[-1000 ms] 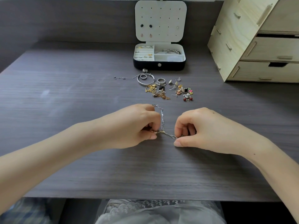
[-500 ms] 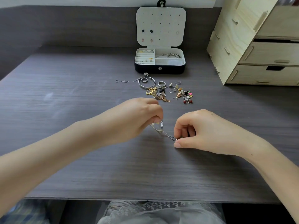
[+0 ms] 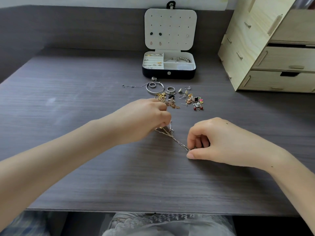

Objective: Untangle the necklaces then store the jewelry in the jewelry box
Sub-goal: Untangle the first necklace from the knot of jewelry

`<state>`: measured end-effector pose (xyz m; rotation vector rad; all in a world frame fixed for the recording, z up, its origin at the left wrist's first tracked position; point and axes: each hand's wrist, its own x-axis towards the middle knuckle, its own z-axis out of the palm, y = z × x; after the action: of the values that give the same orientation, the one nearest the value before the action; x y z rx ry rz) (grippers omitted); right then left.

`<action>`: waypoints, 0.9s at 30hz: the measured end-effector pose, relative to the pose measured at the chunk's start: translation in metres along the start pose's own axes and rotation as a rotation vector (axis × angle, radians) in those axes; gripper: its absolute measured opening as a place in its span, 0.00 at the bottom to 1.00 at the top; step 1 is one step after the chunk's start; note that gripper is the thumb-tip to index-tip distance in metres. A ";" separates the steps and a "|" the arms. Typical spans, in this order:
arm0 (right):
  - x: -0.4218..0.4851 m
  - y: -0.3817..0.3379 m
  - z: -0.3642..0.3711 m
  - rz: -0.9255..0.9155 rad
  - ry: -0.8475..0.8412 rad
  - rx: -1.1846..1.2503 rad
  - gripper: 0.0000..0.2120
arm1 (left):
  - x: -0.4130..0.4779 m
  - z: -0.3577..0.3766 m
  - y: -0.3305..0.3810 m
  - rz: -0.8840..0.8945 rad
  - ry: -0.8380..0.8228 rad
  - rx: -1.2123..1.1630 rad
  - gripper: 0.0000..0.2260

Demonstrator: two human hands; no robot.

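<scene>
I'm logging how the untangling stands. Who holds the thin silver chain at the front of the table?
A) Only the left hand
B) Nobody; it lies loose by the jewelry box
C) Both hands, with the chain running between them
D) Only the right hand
C: the left hand and the right hand each pinch the chain, which runs between them.

Soft, even daylight from the far side puts a pale sheen on the dark grey wood-grain table [image 3: 71, 116]. Shadows are faint. Focus is sharp centrally; wide-angle distortion bows the edges, corners slightly soft.
</scene>
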<state>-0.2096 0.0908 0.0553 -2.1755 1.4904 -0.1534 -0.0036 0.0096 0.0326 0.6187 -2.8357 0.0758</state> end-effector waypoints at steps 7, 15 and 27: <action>0.002 -0.003 -0.004 -0.025 -0.001 -0.023 0.07 | -0.011 -0.001 0.008 -0.106 0.112 0.007 0.11; 0.042 -0.003 0.004 -0.131 0.130 -0.137 0.04 | -0.029 0.010 0.019 -0.174 0.075 -0.126 0.11; 0.036 0.004 0.009 -0.341 0.310 -0.286 0.03 | -0.032 0.017 0.030 -0.199 0.066 -0.003 0.13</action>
<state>-0.1959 0.0607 0.0391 -2.7311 1.3488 -0.4333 0.0083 0.0483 0.0082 0.8773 -2.6946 0.0554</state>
